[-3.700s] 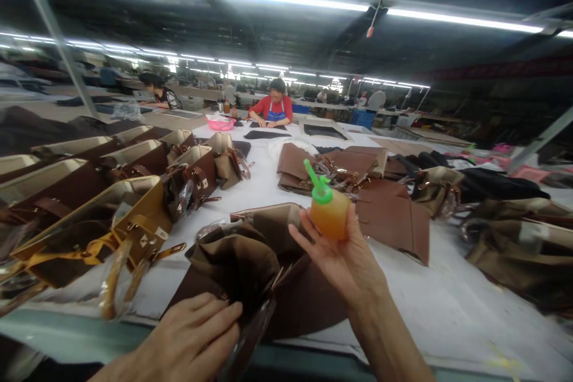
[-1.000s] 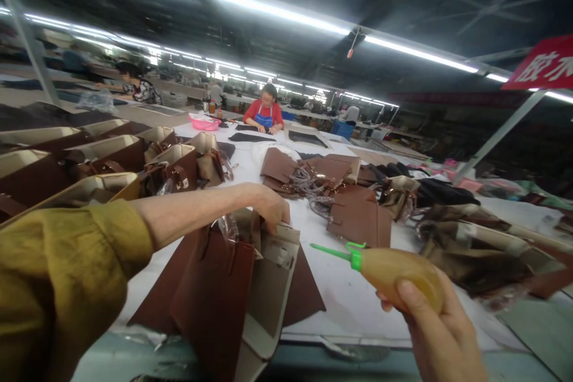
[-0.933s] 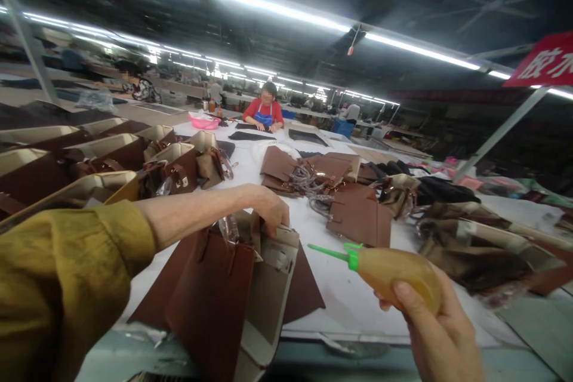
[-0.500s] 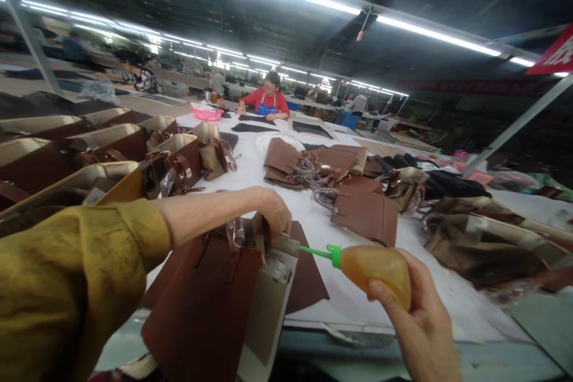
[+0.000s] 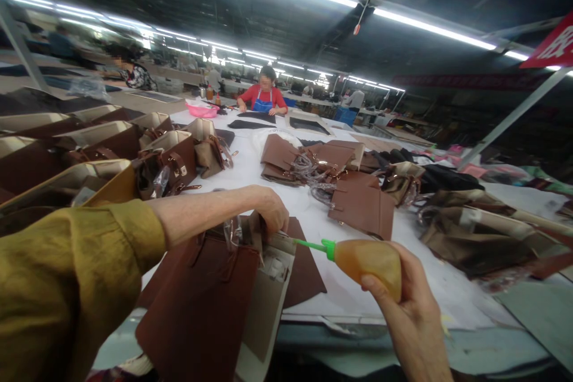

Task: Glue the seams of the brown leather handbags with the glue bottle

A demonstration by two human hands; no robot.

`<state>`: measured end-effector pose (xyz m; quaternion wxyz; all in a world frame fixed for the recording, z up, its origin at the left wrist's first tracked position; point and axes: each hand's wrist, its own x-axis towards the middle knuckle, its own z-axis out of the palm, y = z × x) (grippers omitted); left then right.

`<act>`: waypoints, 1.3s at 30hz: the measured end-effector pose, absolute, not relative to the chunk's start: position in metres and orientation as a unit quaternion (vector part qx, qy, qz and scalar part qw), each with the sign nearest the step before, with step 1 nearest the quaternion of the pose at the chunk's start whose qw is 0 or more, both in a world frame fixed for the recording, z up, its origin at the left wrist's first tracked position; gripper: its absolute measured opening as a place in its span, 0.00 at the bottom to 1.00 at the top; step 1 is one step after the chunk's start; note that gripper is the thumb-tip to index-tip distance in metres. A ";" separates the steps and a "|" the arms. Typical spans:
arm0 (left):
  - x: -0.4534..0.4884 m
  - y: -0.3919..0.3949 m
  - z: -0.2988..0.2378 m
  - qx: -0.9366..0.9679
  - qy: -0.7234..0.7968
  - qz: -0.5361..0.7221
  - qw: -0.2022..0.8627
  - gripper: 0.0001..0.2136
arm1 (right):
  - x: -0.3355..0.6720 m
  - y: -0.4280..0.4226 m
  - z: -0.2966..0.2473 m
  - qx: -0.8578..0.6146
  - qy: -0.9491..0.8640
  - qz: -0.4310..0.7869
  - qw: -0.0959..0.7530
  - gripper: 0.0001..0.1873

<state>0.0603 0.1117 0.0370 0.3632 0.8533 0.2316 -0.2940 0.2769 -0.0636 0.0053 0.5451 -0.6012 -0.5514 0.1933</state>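
While the white tabletop [image 5: 344, 295] spreads before us, we have an open brown bag [image 5: 197, 310] tilted at its near edge, pale inside showing. Our left hand [image 5: 271, 209] bends over the bag's far end; its fingertips are hidden, so we cannot tell whether they pinch. Our right hand [image 5: 409, 304] wraps an amber squeeze bottle [image 5: 369, 262] held sideways, its slim green nozzle [image 5: 312, 245] pointing left, tip at the bag's pale rim.
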 end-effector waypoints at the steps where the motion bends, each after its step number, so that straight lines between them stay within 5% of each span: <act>1: 0.060 0.111 0.038 0.854 0.231 -0.293 0.363 0.06 | 0.277 -0.064 0.004 -0.601 -0.551 0.191 0.546 0.30; 10: 0.058 0.108 0.048 0.860 0.254 -0.293 0.332 0.06 | 0.287 -0.075 -0.007 -0.597 -0.590 0.210 0.501 0.28; 18: 0.060 0.107 0.050 0.855 0.260 -0.311 0.323 0.08 | 0.276 -0.069 0.004 -0.583 -0.543 0.226 0.560 0.28; 39: 0.063 0.105 0.053 0.871 0.249 -0.305 0.294 0.12 | 0.275 -0.064 -0.006 -0.575 -0.522 0.317 0.544 0.24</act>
